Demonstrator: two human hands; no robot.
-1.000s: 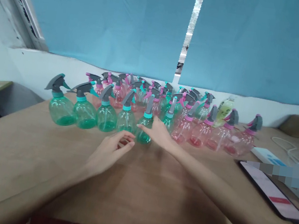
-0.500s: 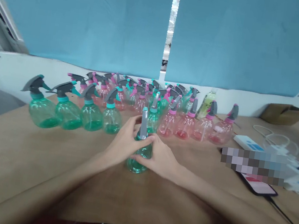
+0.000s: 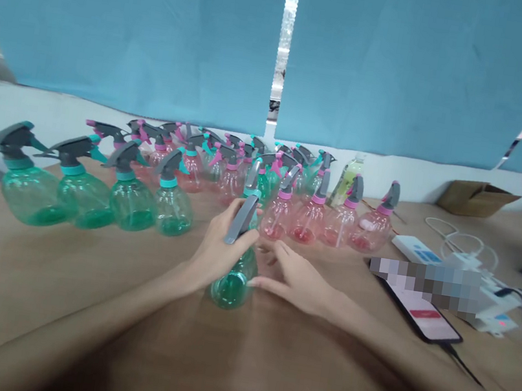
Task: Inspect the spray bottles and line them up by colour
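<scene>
A green spray bottle (image 3: 231, 288) with a grey trigger head stands tilted slightly on the table in front of me. My left hand (image 3: 214, 249) is wrapped round its neck, just below the head. To the right of the bottle, my right hand (image 3: 300, 278) is open, fingers spread and curved. Its thumb tip is at the bottle's side; whether it touches I cannot tell. Directly behind is another green spray bottle, mostly hidden, with its grey head (image 3: 254, 173) showing. Pink spray bottles (image 3: 308, 222) stand in a row just beyond my right hand.
Green spray bottles (image 3: 132, 202) line up at the left, with several more pink and green ones behind. A labelled drink bottle (image 3: 348, 179) and a cardboard box (image 3: 479, 199) stand at the back. On the right lie a phone (image 3: 425, 311), a white power strip (image 3: 417, 250) and cables.
My right hand has come off the bottle and opened to its right. The bottle now leans and its head is turned. The view has shifted a little.
</scene>
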